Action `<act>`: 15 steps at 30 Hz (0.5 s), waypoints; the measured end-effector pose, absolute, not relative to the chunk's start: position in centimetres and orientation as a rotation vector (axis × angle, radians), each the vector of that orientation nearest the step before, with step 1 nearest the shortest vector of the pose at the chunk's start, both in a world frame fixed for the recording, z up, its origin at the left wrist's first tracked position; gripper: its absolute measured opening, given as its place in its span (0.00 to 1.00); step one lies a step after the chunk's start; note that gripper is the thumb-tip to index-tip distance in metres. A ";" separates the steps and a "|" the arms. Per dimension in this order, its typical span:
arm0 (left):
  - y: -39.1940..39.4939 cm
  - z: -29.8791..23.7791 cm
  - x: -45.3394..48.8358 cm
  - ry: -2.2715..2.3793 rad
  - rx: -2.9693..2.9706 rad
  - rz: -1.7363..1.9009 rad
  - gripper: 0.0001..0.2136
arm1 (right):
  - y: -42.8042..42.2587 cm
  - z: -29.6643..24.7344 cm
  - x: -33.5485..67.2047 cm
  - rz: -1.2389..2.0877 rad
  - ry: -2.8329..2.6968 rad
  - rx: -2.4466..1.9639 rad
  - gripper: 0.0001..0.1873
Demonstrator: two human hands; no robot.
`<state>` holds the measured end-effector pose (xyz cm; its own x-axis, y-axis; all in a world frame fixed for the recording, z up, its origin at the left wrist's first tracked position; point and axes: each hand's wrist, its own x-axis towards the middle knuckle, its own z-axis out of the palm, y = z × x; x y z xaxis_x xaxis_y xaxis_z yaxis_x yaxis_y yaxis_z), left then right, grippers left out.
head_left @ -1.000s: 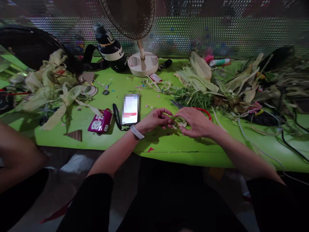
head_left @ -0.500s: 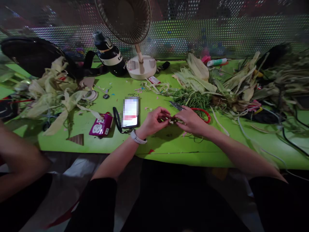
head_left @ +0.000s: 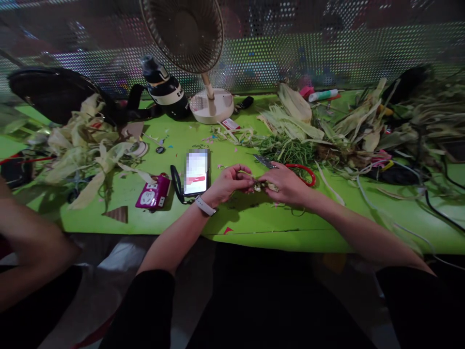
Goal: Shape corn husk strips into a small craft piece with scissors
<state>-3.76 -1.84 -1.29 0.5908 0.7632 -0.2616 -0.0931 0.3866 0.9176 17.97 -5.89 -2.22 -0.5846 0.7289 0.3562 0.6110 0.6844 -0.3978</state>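
Note:
My left hand [head_left: 229, 182] and my right hand [head_left: 286, 183] meet just above the green table [head_left: 254, 220], fingers curled round a small pale bundle of corn husk strips [head_left: 262, 186] held between them. A white watch sits on my left wrist [head_left: 204, 205]. Red-handled scissors [head_left: 298, 170] lie just behind my right hand. A phone [head_left: 196, 171] with a lit screen lies left of my left hand.
Heaps of corn husks lie at the left [head_left: 85, 145] and the right [head_left: 327, 127]. A desk fan [head_left: 198, 53], a black bottle [head_left: 165, 87] and a pink pouch [head_left: 152, 192] stand on the table. Cables trail at the right [head_left: 417, 191]. Another person's arm [head_left: 32, 242] is at the far left.
Both hands have kept close together on the husk bundle, shifting slightly toward the table's far side; the fingers have changed their grip a little.

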 end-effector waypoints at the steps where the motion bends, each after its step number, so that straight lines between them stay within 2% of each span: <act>1: -1.8 -1.3 -3.8 0.786 1.064 0.641 0.23 | -5.9 -2.2 18.0 0.289 -2.403 -1.039 0.11; 8: -2.5 -1.5 -3.8 0.891 1.525 0.802 0.17 | -6.3 -2.0 17.4 0.059 -2.440 -1.071 0.11; 12: -3.2 -2.4 -3.9 0.869 1.987 0.931 0.09 | -6.5 -2.3 17.2 -0.028 -2.425 -1.107 0.11; 15: -3.5 -3.1 -4.1 0.837 2.332 0.968 0.04 | -6.5 -2.3 17.3 0.026 -2.409 -1.129 0.11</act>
<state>-4.07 -3.49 -3.13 0.5636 0.6887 0.4562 0.3519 -0.6998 0.6217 17.30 -6.53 -2.31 -0.5466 0.7296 0.4110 0.7203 0.6600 -0.2134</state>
